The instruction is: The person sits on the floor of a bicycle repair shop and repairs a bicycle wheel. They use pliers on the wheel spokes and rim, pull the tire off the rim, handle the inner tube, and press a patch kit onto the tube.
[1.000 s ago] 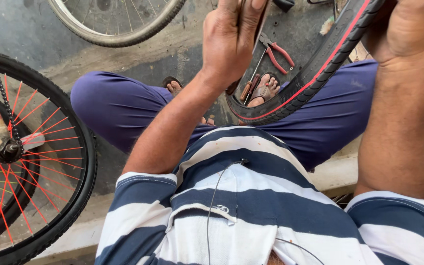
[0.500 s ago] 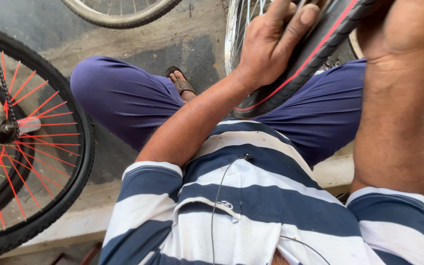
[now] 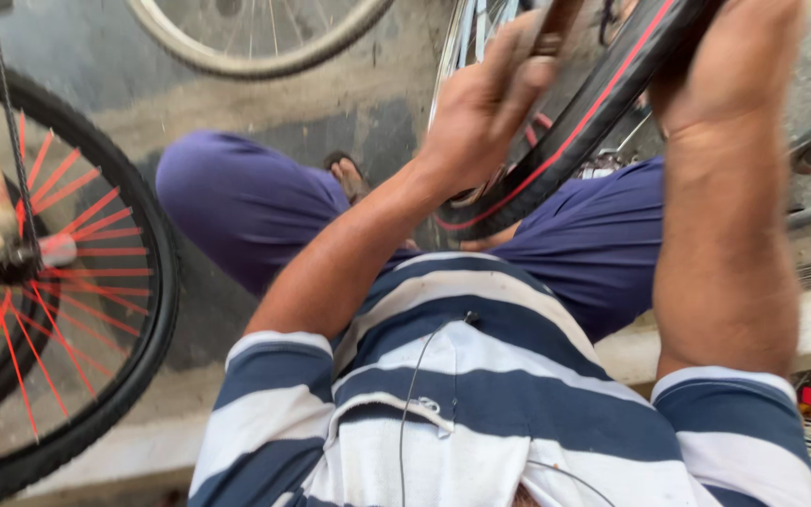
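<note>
Both your hands grip one black tyre (image 3: 582,131) with a red stripe.
Tyre runs diagonally, upper right to lower left; your left hand (image 3: 490,108) clasps its lower stretch, your right hand (image 3: 734,70) its upper.

The top edge cuts off the black tyre (image 3: 574,141) and the fingertips of the right hand (image 3: 729,70), the left hand (image 3: 485,108) hides part of its rim, and the red-spoked wheel (image 3: 58,282) runs off the left edge, blurred.
</note>
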